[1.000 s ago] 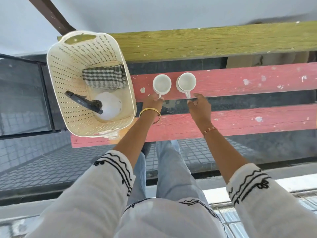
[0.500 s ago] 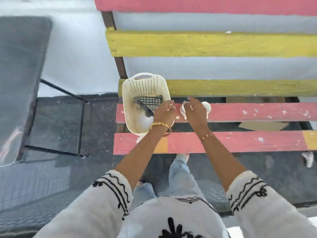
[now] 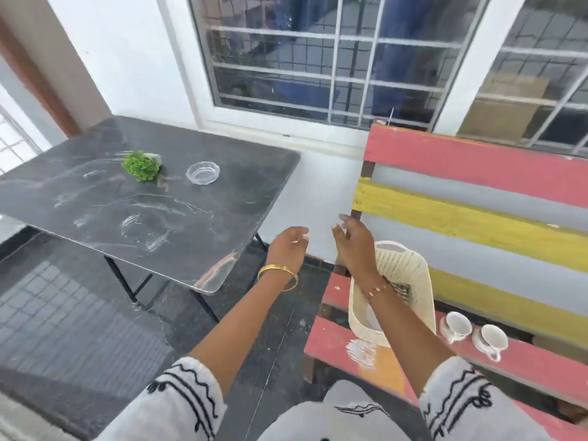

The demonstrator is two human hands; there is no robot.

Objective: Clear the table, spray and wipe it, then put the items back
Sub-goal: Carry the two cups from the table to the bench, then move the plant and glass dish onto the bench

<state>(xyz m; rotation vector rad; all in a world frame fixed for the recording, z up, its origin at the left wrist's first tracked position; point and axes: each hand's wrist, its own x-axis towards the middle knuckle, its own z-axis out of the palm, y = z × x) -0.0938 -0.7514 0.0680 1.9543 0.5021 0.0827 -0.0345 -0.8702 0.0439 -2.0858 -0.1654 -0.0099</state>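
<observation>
Hands: left hand (image 3: 288,246) and right hand (image 3: 354,241) raised, fingers loose, holding nothing. Table (image 3: 95,224) at 10 o'clock carries plant (image 3: 141,165), glass dish (image 3: 202,173). Cups (image 3: 458,326) on bench (image 3: 525,354), 4 o'clock.

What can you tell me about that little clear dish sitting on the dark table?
The clear dish looks like glass or clear plastic: small, round and shallow, with a fluted, scalloped rim and a flat base. It appears empty and stands upright on the dark marble-look table, toward the far side, just to the right of a small green plant but apart from it. Neither hand touches it; only the tabletop does.
</observation>
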